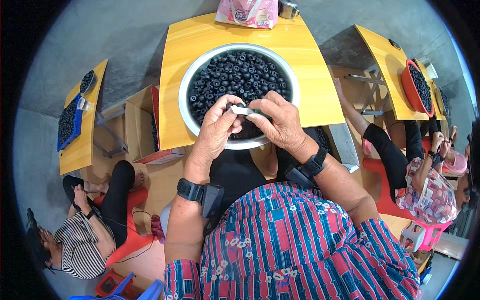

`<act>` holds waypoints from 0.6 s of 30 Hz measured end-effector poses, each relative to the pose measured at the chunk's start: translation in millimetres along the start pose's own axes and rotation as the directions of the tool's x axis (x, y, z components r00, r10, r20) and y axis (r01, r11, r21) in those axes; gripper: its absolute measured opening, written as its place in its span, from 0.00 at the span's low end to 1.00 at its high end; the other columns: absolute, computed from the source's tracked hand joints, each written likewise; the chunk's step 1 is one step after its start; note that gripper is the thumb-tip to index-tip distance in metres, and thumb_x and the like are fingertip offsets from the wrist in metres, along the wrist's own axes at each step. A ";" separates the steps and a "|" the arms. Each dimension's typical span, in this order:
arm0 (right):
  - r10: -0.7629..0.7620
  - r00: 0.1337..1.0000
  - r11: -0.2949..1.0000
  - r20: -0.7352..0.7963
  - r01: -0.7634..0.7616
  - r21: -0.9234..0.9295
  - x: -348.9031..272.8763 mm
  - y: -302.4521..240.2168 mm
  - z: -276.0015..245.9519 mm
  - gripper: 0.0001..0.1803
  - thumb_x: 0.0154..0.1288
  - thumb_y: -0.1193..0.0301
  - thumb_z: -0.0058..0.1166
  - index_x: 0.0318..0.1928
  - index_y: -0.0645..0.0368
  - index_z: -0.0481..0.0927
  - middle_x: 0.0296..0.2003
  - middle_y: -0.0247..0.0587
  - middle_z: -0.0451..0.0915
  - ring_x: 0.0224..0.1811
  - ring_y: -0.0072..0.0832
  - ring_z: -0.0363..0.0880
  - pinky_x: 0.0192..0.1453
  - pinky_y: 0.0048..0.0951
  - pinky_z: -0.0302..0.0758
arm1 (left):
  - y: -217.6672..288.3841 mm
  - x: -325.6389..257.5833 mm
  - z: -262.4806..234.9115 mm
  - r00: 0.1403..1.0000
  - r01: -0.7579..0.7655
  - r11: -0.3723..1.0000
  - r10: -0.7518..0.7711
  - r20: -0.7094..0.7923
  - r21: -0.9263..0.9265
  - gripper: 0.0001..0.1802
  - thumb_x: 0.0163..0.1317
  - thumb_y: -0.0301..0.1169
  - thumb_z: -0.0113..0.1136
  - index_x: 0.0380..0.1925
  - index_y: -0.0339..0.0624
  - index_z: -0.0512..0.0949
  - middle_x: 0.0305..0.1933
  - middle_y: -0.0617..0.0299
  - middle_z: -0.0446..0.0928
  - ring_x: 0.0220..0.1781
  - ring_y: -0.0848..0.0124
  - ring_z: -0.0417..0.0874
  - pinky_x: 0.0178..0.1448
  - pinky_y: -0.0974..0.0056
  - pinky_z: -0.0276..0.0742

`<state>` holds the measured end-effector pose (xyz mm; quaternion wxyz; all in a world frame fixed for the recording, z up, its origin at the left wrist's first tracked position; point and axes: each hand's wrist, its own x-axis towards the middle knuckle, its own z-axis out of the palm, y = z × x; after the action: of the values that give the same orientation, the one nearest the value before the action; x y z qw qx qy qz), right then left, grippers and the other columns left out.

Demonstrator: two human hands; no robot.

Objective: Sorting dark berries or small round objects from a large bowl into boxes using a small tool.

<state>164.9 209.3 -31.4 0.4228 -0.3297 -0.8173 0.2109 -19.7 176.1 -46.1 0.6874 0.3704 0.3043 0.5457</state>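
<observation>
My left hand [217, 127] pinches a small round black part [229, 106] between thumb and fingers, over the near side of a wide metal bowl [295, 95]. Closed around a small knife, my right hand [281, 122] holds its short pale blade [241, 110] against or very close to the black part. A bit of green handle shows at the right palm. The bowl holds a heap of loose black ring-shaped parts [240, 75], many with a hole in the middle. My fingers hide part of the held piece and whether the blade cuts into it.
The bowl stands on a yellow table [172, 55] with a pink bag [246, 12] and a metal cup [288, 9] at its far edge. A cardboard box [141, 125] is at lower left. People sit at tables left and right, near a blue tray [70, 121] and red basin [416, 87].
</observation>
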 end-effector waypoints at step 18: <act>0.130 0.989 0.984 -0.071 -0.120 0.133 3.8 6.1 -1.9 0.06 0.62 0.70 0.60 0.37 0.59 0.80 0.28 0.41 0.74 0.31 0.33 0.75 0.35 0.30 0.71 | 2.0 -0.9 0.2 0.999 0.014 0.999 -0.015 0.032 0.035 0.11 0.71 0.36 0.52 0.47 0.41 0.71 0.36 0.68 0.68 0.33 0.82 0.66 0.34 0.77 0.64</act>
<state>167.1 216.4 -32.1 0.4614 -0.3606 -0.7622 0.2760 -20.7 175.5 -44.3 0.6896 0.3887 0.3051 0.5293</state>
